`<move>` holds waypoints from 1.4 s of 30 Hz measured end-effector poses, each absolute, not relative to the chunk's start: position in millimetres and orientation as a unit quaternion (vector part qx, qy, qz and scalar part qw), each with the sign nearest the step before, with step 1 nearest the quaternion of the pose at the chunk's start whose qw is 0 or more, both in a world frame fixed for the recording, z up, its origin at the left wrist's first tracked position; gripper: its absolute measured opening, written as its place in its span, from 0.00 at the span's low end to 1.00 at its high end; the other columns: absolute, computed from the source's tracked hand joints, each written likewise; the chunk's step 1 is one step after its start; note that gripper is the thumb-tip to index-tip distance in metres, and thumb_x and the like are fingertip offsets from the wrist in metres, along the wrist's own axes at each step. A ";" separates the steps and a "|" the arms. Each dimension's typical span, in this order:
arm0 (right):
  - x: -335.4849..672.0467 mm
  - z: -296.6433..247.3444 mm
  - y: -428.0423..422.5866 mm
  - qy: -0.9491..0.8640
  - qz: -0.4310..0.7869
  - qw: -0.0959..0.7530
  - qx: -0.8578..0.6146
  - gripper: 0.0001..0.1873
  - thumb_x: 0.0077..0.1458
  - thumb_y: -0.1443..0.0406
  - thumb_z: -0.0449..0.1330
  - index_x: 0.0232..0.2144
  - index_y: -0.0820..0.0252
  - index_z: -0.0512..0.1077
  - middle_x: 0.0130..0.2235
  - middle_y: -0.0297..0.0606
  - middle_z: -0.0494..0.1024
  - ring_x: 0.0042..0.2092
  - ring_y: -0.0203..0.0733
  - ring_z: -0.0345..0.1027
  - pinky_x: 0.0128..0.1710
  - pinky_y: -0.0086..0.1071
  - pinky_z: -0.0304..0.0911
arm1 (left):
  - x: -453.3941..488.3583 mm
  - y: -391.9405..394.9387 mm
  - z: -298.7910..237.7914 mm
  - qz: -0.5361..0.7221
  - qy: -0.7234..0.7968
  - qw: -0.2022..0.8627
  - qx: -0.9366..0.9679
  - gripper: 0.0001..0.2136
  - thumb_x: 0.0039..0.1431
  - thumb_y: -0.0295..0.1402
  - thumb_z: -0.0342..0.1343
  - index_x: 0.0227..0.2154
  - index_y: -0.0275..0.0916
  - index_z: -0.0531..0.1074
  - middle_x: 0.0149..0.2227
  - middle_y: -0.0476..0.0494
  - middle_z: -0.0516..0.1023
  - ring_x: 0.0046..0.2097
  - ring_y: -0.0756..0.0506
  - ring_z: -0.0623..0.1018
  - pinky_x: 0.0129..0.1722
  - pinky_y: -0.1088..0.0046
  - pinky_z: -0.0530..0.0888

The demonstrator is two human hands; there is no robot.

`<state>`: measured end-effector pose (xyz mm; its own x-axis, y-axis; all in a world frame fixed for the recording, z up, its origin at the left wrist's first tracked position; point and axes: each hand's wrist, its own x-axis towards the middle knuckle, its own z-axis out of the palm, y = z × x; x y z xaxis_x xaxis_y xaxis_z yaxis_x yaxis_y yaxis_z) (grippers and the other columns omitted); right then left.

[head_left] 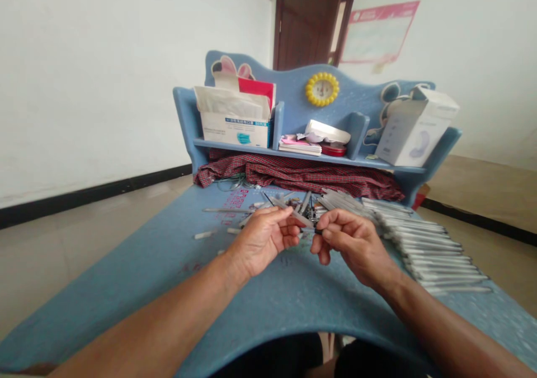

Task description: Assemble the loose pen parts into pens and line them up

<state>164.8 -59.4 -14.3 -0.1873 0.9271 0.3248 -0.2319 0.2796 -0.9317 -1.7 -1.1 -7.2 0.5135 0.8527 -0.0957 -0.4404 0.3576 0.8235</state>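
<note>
Both of my hands meet over the middle of a blue desk [159, 266]. My left hand [262, 238] is closed round a thin grey pen barrel [296, 216] that sticks out to the right. My right hand [348, 241] pinches a small dark piece [318, 231] at the tip of that barrel. Just behind the hands lies a loose heap of grey and dark pen parts [304, 202].
A long row of grey pens [423, 244] lies along the right side of the desk. A checked red cloth [293, 174] lies under a blue shelf holding a mask box [235, 123], papers and a white carton [415, 126]. Loose small pieces [205, 234] lie at the left.
</note>
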 end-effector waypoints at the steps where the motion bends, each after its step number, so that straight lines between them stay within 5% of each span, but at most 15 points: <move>1: 164.4 -14.8 -59.2 -0.571 0.515 0.562 -0.305 0.03 0.53 0.67 0.58 0.31 0.62 0.68 0.25 0.37 0.78 0.21 0.34 0.68 0.22 0.28 0.62 | -1.4 -1.9 -7.1 0.414 0.268 0.778 0.388 0.06 0.57 0.24 0.51 0.25 0.30 0.70 0.24 0.42 0.76 0.23 0.51 0.74 0.22 0.78 0.72; 32: 160.3 -16.7 -62.5 -0.617 0.439 0.540 -0.368 0.06 0.53 0.65 0.58 0.33 0.60 0.64 0.26 0.35 0.75 0.24 0.33 0.67 0.25 0.28 0.62 | 2.1 -6.3 -8.6 0.421 0.292 0.745 0.427 0.06 0.56 0.23 0.52 0.24 0.30 0.70 0.24 0.41 0.76 0.22 0.52 0.73 0.22 0.77 0.72; 42: 163.5 -28.5 -63.6 -0.710 0.124 0.472 -0.507 0.06 0.55 0.65 0.53 0.36 0.58 0.66 0.26 0.34 0.72 0.26 0.34 0.65 0.27 0.28 0.59 | 2.9 -5.4 -7.2 0.448 0.306 0.734 0.408 0.05 0.55 0.22 0.52 0.25 0.31 0.68 0.23 0.43 0.76 0.22 0.52 0.73 0.22 0.77 0.72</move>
